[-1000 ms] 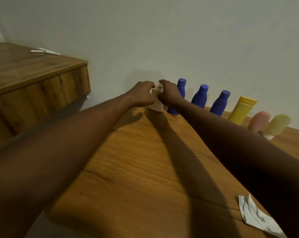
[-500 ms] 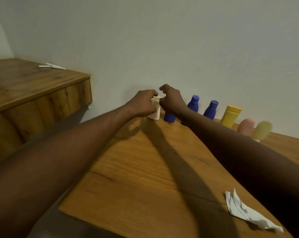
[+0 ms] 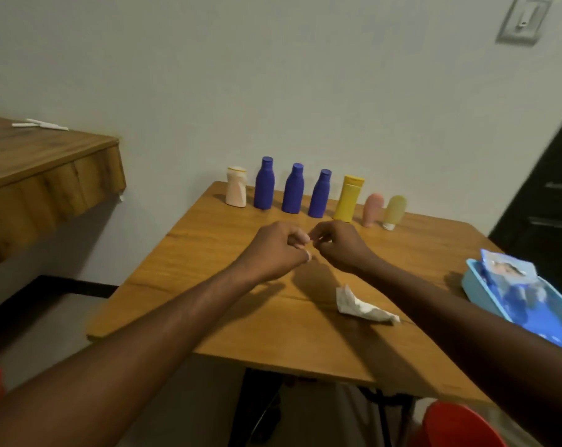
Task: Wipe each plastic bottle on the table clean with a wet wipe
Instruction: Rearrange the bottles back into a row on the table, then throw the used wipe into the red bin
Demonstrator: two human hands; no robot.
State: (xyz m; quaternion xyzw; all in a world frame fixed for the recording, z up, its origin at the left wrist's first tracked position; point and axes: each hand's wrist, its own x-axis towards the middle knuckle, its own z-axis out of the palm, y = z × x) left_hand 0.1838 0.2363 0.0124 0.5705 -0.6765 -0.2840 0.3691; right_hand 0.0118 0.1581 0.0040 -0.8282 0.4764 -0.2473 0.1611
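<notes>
Wooden worktop (image 3: 215, 285), seven plastic bottles lined up along its far edge against the wall, from 11 to 1 o'clock of the hands: cream bottle (image 3: 236, 187), three blue bottles (image 3: 264, 184) (image 3: 293, 189) (image 3: 320, 194), yellow tube (image 3: 349, 199), pink tube (image 3: 372, 209), pale green tube (image 3: 393, 211). All upright, close beside one another, the last two standing on their caps.

Left hand (image 3: 274, 250) and right hand (image 3: 339, 245) raised over the middle of the worktop, fingertips nearly meeting, both curled in a loose pinch. Whether anything small sits between the fingers: cannot tell. No bottle and no wipe in either.

Used-looking wet wipe (image 3: 363, 308), crumpled, lying at 5 o'clock of the hands, near the right forearm. Blue tray (image 3: 476, 279) at 3 o'clock, holding a pack of wipes (image 3: 508, 272).

Handling, as a judgement: bottles probably light and stiff enough to grip round the waist, though smooth plastic turns slippery once damp; safer to steady by the cap with one hand and rub the body with the other. Tubes likely soft-walled, so a gentle squeeze only, low near the cap. Wipe limp and clingy; best pinched at a loose corner and shaken open before use. Row tightly packed, so lifting one straight up likely avoids toppling its neighbours.
</notes>
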